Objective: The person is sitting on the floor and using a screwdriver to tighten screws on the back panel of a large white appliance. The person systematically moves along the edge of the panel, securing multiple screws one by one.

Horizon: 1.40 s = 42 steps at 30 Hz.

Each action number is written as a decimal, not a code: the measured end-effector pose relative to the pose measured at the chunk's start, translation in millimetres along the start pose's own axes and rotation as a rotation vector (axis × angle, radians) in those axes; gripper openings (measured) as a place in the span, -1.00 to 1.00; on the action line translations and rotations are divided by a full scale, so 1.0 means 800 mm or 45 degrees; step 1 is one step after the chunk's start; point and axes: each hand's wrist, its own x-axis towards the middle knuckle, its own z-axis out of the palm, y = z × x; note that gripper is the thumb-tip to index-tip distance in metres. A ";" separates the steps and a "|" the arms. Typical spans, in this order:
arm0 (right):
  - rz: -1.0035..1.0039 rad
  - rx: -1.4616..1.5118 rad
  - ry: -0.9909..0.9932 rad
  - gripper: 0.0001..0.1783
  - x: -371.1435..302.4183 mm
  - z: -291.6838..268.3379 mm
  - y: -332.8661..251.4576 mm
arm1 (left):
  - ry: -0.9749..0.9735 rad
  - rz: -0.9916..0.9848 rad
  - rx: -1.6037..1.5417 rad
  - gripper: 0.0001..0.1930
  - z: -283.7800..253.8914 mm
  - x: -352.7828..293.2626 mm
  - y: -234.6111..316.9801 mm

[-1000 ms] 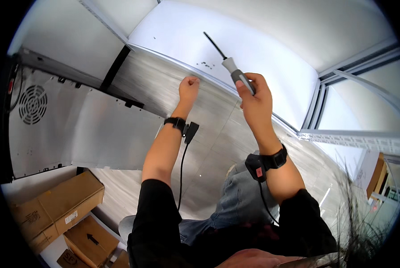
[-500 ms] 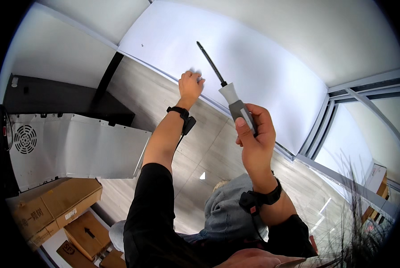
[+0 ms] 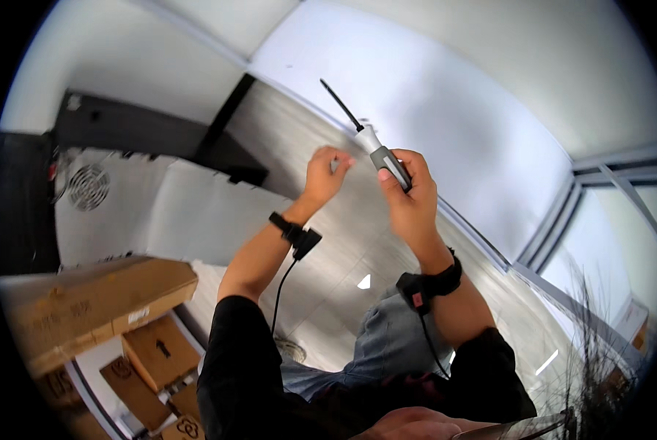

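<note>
1. Your right hand wraps its fingers around the grey handle of a screwdriver, whose dark shaft points up and to the left, over the edge of the white tabletop.
2. Your left hand hovers just left of the handle, fingers curled narrow; blur means you cannot tell what they pinch.
3. The metal panel stands left of your left forearm, above a long cardboard box.

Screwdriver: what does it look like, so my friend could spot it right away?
Start at the big white panel across the top, then find the person's right grip, overlapping its lower edge in view. The screwdriver points up and left from there. Its thin black shaft and two-tone grey handle set it apart from the black wrist straps.
</note>
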 end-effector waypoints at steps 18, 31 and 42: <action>-0.373 -0.136 -1.062 -0.72 -0.240 0.293 -0.068 | 0.963 -0.877 -1.519 -0.85 -0.440 -0.372 -0.043; -0.454 -0.190 -0.802 -0.76 -0.315 0.388 -0.124 | 0.804 -0.383 -2.269 -0.85 -0.506 -0.378 -0.105; -0.459 -0.160 -0.714 -0.77 -0.323 0.396 -0.106 | 0.881 -0.443 -2.121 -0.86 -0.506 -0.370 -0.093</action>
